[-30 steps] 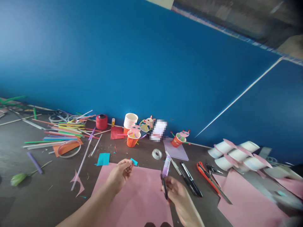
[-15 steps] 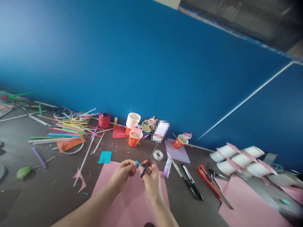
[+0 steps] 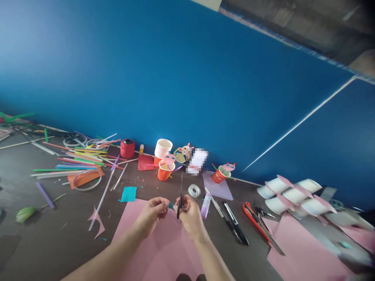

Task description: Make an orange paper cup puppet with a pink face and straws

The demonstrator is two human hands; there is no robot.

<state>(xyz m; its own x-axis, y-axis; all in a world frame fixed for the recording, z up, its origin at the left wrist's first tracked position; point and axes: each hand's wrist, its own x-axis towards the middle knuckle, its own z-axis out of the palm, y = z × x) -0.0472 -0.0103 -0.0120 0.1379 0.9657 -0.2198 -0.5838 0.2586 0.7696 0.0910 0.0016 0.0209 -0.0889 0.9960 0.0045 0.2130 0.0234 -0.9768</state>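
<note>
My left hand (image 3: pixel 151 214) pinches a small teal piece of paper (image 3: pixel 171 205) between thumb and fingertips, above a large pink sheet (image 3: pixel 164 253). In my right hand (image 3: pixel 190 216) is a pair of black-handled scissors (image 3: pixel 179 205), its thin blades pointing away from me. The fingertips of that hand are close to the teal piece; whether they touch it I cannot tell. A turquoise paper square (image 3: pixel 129 194) lies at the pink sheet's far left corner. Beyond my right hand is a roll of clear tape (image 3: pixel 194 191), with a purple glue stick (image 3: pixel 205 207) beside it.
Colourful straws (image 3: pixel 82 156) spread at left near a red spool (image 3: pixel 127 148). Stacked paper cups (image 3: pixel 163 147) and an orange cup figure (image 3: pixel 166 170) stand by the blue wall. Pens (image 3: pixel 234 222), an orange box cutter (image 3: pixel 256 222) and joined white cups (image 3: pixel 293 195) lie right.
The scissors have turned in my right hand, their blades now pointing more straight ahead. The teal piece has tilted and shows less. The whole view has shifted slightly.
</note>
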